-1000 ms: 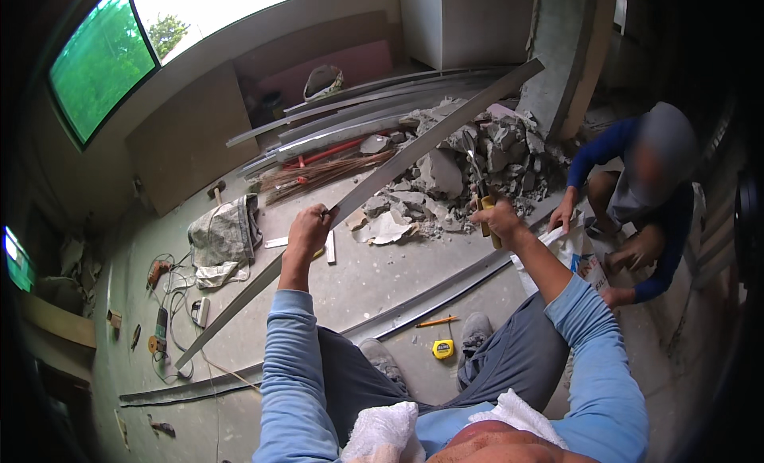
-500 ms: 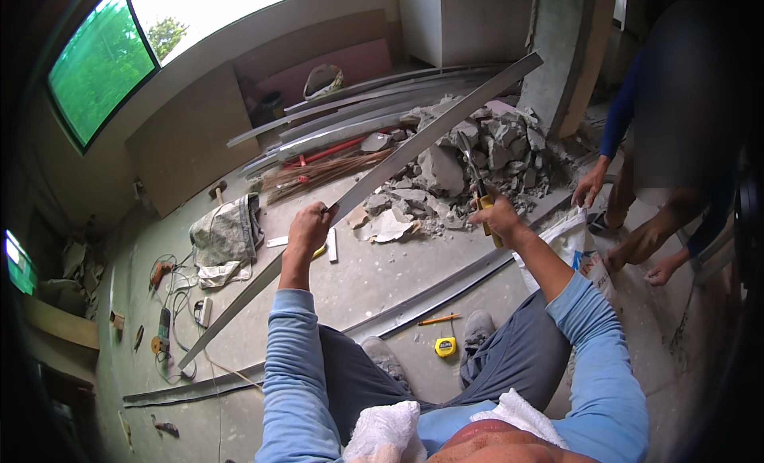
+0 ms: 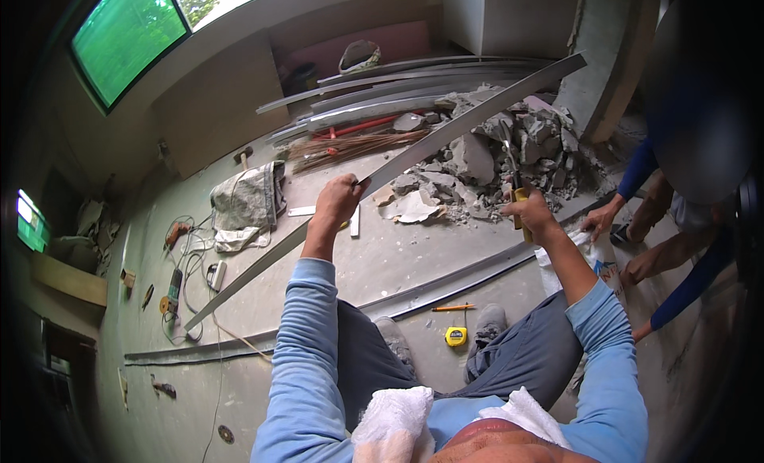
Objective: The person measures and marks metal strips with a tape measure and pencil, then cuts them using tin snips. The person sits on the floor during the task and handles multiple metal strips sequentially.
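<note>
My left hand point(image 3: 338, 199) is closed around a long grey metal channel point(image 3: 481, 113), near its middle. The channel slants from the floor side at lower left up past the rubble to the far right. In my right hand point(image 3: 539, 218) are tin snips point(image 3: 517, 194) with yellow handles, blades pointing up and away, apart from the channel. A second metal channel point(image 3: 430, 294) lies across the floor by my feet. Nearer me rest a yellow tape measure point(image 3: 455, 336) and a pencil point(image 3: 454, 308). A white-edged square point(image 3: 355, 222) lies beyond my left wrist, partly hidden.
Broken concrete point(image 3: 473, 160) is heaped ahead, beside stacked metal profiles point(image 3: 382, 94). At right, a co-worker's hand point(image 3: 602, 218) is near a white bag point(image 3: 557, 264). A drill point(image 3: 177, 234), an angle grinder point(image 3: 169, 297), cords, a sack point(image 3: 247, 204) and a hammer point(image 3: 243, 156) lie at left.
The whole view has shifted, so the room and my hands appear farther right. Both my hands keep their holds. One of the co-worker's arms now reaches lower.
</note>
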`<state>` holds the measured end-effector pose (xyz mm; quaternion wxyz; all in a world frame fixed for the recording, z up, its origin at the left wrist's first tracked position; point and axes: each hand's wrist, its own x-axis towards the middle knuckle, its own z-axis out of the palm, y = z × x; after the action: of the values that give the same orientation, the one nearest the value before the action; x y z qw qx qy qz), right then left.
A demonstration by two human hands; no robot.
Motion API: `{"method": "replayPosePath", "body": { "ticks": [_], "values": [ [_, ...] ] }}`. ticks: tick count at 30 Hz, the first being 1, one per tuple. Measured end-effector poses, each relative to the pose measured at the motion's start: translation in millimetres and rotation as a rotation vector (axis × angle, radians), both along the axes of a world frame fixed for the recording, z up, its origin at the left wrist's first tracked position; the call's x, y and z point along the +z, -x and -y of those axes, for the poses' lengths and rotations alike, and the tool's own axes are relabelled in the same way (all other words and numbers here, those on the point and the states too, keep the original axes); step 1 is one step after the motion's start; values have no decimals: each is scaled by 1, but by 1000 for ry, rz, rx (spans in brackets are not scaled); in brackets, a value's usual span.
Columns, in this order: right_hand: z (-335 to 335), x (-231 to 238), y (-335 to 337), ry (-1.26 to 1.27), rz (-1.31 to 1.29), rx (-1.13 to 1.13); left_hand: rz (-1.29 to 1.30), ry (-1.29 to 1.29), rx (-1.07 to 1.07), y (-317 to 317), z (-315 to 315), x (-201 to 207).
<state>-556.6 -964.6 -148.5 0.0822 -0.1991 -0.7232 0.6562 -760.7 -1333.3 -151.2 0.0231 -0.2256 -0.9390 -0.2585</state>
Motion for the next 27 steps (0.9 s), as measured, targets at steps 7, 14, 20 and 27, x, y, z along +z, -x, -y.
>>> {"method": "replayPosePath", "body": {
  "ticks": [7, 14, 20, 27],
  "values": [
    [2, 0, 1, -11, -9, 17, 22, -30, 36, -5, 2, 2],
    [4, -1, 2, -44, 12, 23, -6, -19, 1, 1, 2, -3],
    [2, -4, 5, -58, 17, 29, -38, -45, -21, 0, 1, -2],
    [2, -4, 3, -55, 20, 35, -8, -20, -8, 1, 1, -2]
  ]
}}
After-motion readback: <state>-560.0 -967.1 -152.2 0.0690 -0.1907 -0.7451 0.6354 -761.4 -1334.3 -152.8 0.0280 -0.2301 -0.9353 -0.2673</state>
